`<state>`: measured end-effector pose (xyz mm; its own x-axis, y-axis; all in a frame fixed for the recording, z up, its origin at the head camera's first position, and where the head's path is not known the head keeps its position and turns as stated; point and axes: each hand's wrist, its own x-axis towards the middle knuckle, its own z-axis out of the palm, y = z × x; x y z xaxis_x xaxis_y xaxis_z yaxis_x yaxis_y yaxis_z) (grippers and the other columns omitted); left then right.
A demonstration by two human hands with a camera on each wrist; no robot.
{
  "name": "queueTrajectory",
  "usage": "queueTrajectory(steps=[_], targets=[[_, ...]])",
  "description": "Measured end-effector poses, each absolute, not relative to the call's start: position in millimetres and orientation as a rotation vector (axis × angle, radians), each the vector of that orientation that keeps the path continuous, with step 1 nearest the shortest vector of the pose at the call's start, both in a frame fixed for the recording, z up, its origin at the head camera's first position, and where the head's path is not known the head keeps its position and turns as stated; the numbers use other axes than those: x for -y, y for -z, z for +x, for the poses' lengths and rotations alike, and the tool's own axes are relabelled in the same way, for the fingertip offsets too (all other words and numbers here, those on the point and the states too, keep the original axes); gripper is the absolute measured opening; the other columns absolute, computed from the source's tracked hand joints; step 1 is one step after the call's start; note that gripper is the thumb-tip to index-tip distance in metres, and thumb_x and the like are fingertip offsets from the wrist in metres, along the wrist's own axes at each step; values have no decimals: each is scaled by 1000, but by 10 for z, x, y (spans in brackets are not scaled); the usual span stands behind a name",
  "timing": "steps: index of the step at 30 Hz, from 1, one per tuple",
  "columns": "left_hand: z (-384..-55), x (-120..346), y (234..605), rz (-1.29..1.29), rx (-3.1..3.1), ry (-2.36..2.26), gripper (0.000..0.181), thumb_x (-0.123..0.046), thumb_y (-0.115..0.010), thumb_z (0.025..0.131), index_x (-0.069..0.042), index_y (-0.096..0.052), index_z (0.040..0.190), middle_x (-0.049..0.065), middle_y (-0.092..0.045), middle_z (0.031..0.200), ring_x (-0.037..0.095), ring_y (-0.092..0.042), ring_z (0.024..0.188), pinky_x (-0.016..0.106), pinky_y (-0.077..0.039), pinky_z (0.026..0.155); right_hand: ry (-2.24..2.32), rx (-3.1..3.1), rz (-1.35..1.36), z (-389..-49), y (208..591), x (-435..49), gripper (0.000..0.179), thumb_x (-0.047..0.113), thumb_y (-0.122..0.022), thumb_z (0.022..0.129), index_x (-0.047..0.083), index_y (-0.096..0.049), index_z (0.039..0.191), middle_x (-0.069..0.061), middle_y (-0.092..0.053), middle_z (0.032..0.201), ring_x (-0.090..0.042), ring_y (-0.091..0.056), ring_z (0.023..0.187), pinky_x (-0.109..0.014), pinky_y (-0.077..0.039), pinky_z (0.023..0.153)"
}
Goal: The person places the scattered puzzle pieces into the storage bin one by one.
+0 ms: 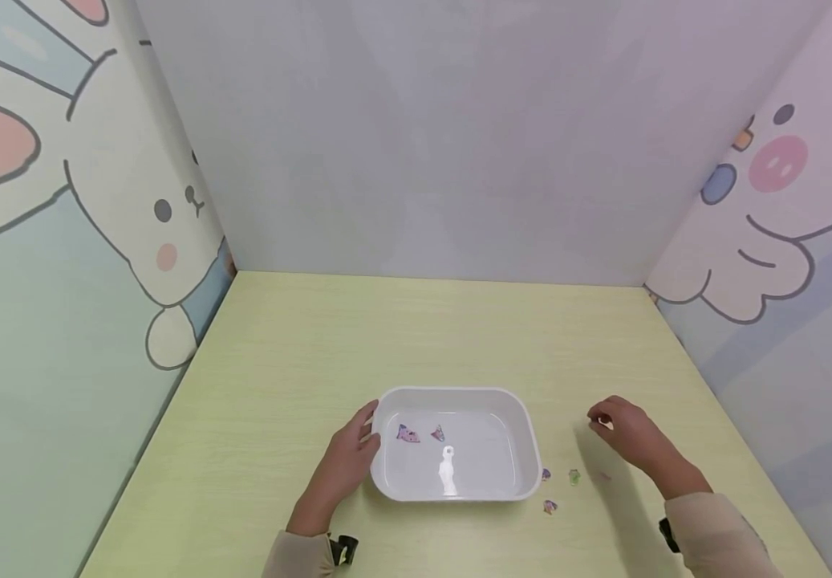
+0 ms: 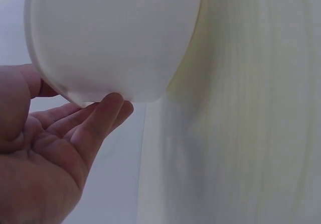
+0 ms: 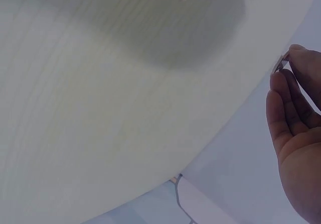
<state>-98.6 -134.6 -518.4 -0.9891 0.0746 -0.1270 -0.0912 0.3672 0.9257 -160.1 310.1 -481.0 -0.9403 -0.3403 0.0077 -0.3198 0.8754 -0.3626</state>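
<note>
A white rectangular tray [image 1: 452, 391] stands on the table. My left hand [image 1: 347, 457] grips its left end, thumb at the rim and fingers against the outer wall [image 2: 115, 43]. Two small printed pieces, a larger pinkish one [image 1: 407, 434] and a triangular one [image 1: 438, 434], lie inside the tray. To the tray's right, above the table, my right hand [image 1: 631, 433] pinches a small thin flat piece [image 3: 281, 63] between thumb and fingertips; its printed face is turned away.
Several small pieces lie on the table right of the tray: a purple one [image 1: 546, 474] by its wall, a green one [image 1: 574, 477], a multicoloured one [image 1: 549, 506] and a pink one [image 1: 606, 477]. A grey wall [image 1: 416, 160] and cartoon-printed side panels [image 1: 40, 337] enclose the pale wooden table [image 1: 300, 345].
</note>
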Motion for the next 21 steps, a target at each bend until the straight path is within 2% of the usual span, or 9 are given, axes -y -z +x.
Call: queueTrajectory(steps=[9, 21], targets=[[-991, 1343, 5179, -7, -2470, -1695, 53, -9, -47, 100, -4, -34, 150, 24, -42, 145, 39, -50, 124, 48, -49, 93, 591, -3002, -579, -1632, 4690, -3020, 9, -3, -71, 84, -2, -68, 92, -5, -58, 88, -24, -57, 79, -43, -52, 67], [-984, 1332, 5139, 3, -2472, -1701, 52, -8, -46, 100, -2, -33, 150, 26, -43, 144, 40, -50, 124, 48, -50, 93, 616, -2996, -612, -1697, 4482, -2845, 8, -1, -69, 86, -1, -69, 94, -6, -60, 93, -27, -59, 84, -44, -52, 72]])
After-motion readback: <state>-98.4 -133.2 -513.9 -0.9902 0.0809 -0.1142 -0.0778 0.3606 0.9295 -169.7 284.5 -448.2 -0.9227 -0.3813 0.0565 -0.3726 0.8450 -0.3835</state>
